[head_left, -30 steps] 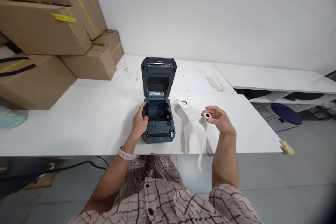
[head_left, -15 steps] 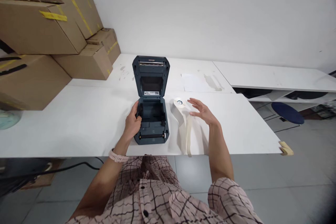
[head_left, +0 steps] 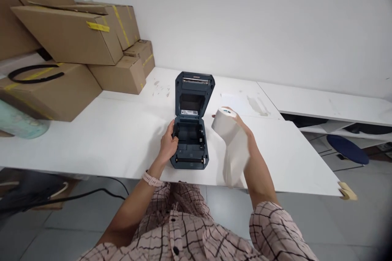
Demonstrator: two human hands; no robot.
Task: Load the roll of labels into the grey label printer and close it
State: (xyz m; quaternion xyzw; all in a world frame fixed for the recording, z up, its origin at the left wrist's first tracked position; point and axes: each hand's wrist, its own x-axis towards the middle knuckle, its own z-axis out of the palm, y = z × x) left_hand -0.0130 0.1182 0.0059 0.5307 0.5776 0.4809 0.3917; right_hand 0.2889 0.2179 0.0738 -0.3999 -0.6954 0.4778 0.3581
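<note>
A dark label printer (head_left: 189, 151) stands on the white table with its lid (head_left: 194, 89) raised, so the hollow inside shows. My left hand (head_left: 168, 143) grips the printer's left side wall, thumb over the rim. To the right of the printer, my right hand (head_left: 241, 124) is wrapped round a roll of white labels (head_left: 221, 119), mostly hidden behind it. The roll looks lifted off the table, its core facing up. A long loose strip (head_left: 238, 151) unwinds from it toward the table's front edge.
Cardboard boxes (head_left: 76, 34) with yellow tape are stacked at the left, near a pale green bottle (head_left: 24, 120). A white sheet (head_left: 234, 101) lies behind the roll. A blue stool (head_left: 347, 148) stands beyond the table's right end, below a shelf (head_left: 330, 100).
My right hand, open beside the roll before, has closed round it and raised it. My left hand stays on the printer. The whole view has shifted a little.
</note>
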